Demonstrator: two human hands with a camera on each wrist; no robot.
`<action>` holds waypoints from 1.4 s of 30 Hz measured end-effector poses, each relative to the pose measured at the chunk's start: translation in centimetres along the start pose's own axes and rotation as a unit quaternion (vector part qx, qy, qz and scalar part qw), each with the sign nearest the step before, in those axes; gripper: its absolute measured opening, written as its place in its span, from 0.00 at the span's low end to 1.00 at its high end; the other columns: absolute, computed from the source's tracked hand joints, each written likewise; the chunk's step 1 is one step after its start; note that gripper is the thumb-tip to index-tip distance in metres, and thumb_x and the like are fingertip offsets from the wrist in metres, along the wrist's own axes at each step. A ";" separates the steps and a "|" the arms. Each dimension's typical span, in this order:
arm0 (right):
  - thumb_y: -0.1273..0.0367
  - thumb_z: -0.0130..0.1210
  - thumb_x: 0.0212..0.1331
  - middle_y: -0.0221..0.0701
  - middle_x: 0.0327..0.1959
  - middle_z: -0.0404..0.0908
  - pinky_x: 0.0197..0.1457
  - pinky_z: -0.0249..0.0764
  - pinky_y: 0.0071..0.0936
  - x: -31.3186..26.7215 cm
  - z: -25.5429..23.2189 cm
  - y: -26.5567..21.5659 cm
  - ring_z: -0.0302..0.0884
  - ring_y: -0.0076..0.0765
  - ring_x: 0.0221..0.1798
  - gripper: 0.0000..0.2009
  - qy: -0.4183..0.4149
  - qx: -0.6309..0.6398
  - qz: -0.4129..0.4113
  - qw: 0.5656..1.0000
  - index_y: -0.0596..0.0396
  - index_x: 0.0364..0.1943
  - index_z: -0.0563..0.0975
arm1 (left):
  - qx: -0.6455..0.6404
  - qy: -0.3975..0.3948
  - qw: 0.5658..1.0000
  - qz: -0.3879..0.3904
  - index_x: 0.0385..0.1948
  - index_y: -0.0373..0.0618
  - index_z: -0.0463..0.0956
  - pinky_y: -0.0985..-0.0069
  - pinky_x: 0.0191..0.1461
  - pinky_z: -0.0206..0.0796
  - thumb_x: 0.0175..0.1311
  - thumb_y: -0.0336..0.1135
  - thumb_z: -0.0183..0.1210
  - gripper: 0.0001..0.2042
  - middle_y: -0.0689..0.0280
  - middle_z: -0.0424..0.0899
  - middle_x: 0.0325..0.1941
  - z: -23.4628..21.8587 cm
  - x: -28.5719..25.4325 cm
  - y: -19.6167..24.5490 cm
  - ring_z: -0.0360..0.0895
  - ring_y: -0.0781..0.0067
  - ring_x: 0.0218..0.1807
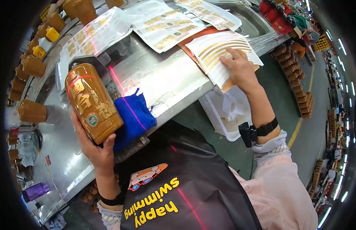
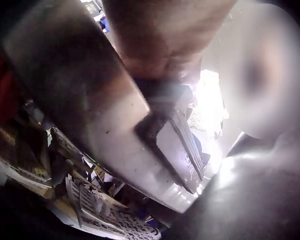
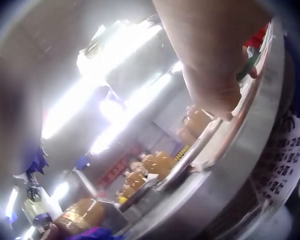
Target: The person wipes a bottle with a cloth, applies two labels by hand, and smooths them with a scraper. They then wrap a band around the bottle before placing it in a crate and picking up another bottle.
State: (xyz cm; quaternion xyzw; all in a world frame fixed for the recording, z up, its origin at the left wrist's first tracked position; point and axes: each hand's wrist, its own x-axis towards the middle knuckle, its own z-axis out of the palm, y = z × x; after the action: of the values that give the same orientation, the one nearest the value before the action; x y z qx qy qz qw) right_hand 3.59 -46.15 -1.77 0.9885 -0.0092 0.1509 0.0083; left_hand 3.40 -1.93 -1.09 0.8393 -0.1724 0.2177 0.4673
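Note:
A glossy brown bottle (image 1: 94, 101) with raised gold characters and a round green emblem leans at the left of the metal table. My left hand (image 1: 91, 147) grips it near its lower end, thumb at one side, the other fingers partly hidden behind it. Under and beside the bottle lies a bunched blue cloth (image 1: 135, 117). Across the table, my right hand (image 1: 241, 71) rests its fingers on a white sheet (image 1: 208, 46) printed with curved gold strips, atop a stack of paper. In the right wrist view, the fingertips (image 3: 225, 115) are at the stack's edge.
More sheets of gold decals (image 1: 168, 27) cover the back of the metal table (image 1: 158, 80). A sink (image 1: 252, 23) is set in beyond them. Below the table edge stands a white bin (image 1: 224, 115). Several brown vessels (image 1: 32, 65) line the far left; a purple bottle (image 1: 34, 191) lies nearer.

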 end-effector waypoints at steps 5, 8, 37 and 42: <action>0.75 0.58 0.54 0.36 0.66 0.71 0.67 0.68 0.41 1.1 0.5 1.1 0.65 0.48 0.68 0.19 -0.007 0.130 -0.041 0.991 0.43 0.51 0.82 | -0.011 0.001 1.000 -0.012 0.72 0.33 0.48 0.63 0.76 0.47 0.56 0.63 0.64 0.53 0.49 0.57 0.75 0.0 -0.2 0.0 0.56 0.55 0.75; 0.75 0.60 0.56 0.40 0.67 0.68 0.71 0.61 0.41 1.0 -0.7 0.8 0.63 0.52 0.69 0.21 -0.062 0.163 -0.050 0.983 0.44 0.56 0.80 | -0.018 -0.005 1.000 -0.008 0.73 0.34 0.48 0.64 0.75 0.48 0.58 0.60 0.64 0.50 0.50 0.57 0.75 -0.1 -0.3 -0.2 0.57 0.56 0.75; 0.72 0.65 0.51 0.36 0.55 0.77 0.62 0.69 0.40 -1.6 -1.0 1.3 0.68 0.50 0.62 0.07 0.038 0.182 -0.086 0.979 0.52 0.35 0.83 | -0.016 0.004 0.999 -0.043 0.73 0.37 0.50 0.68 0.72 0.54 0.62 0.54 0.64 0.45 0.53 0.61 0.73 0.0 -1.2 -0.4 0.63 0.62 0.70; 0.73 0.64 0.51 0.37 0.55 0.77 0.62 0.69 0.41 -1.8 -1.2 1.3 0.68 0.50 0.62 0.06 0.046 0.194 -0.100 0.975 0.54 0.34 0.82 | -0.007 -0.007 0.999 -0.035 0.73 0.38 0.50 0.68 0.72 0.54 0.65 0.52 0.62 0.43 0.55 0.61 0.73 -0.2 -1.3 -0.5 0.63 0.63 0.70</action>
State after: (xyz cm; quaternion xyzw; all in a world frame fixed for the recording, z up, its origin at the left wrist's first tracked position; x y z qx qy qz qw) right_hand 1.51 -47.39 -1.13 0.9592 0.1191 0.1934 -0.1682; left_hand 2.56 -1.40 -2.04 0.8429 -0.1474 0.1941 0.4797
